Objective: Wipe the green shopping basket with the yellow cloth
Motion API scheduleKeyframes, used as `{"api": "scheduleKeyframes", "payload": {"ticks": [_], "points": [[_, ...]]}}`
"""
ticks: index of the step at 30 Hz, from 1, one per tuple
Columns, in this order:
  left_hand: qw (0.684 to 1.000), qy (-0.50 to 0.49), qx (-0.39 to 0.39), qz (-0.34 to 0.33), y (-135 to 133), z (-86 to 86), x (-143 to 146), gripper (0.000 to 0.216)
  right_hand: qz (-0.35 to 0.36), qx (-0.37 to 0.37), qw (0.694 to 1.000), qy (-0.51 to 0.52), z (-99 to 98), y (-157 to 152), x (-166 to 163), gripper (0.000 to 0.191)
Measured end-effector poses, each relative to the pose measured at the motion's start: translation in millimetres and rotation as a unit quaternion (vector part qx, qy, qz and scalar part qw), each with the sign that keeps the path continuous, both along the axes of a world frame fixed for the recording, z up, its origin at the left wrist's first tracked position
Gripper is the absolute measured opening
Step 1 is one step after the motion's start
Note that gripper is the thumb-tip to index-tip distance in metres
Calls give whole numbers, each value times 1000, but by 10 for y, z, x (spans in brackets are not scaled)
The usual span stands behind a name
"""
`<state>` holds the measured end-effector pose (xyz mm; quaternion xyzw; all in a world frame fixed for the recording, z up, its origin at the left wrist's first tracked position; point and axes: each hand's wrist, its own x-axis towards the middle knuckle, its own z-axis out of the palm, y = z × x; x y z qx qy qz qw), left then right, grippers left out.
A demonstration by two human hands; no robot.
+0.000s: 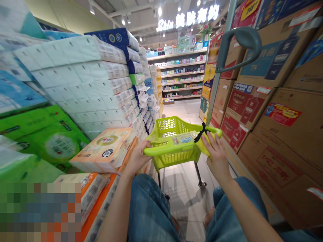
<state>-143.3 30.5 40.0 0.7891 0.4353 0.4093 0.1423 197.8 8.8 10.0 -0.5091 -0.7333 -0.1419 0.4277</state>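
Lit overhead sign (191, 17): "Skin 美肤有约". Blue pack (148, 88): "2500". Upper-right carton (267, 62): "特曲", "T6".

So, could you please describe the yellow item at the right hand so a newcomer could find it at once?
Find the lime-green shopping cart, then follow its handle rightward. There, under the right hand, is the yellow item, set apart from the greener cart by the black strap against it.

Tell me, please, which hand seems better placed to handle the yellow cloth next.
Probably the right hand: it touches the yellow cloth, whereas the left hand is at the opposite end of the green cart handle.
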Motion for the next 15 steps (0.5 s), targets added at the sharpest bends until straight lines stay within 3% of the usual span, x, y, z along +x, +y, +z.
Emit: {"api": "scheduleKeyframes", "payload": {"ticks": [6, 9, 12, 15], "points": [[996, 39, 46, 62, -24, -96, 515, 16, -27, -26, 996, 79, -110, 407, 317, 87], [993, 36, 96, 52, -74, -132, 855, 25, -25, -56, 987, 148, -60, 551, 440, 87], [992, 30, 126, 6, -125, -176, 1147, 35, -8, -62, 988, 139, 26, 475, 269, 84], [990, 24, 136, -4, -161, -209, 1364, 33, 6, -49, 996, 74, 64, 184, -121, 80]]}}
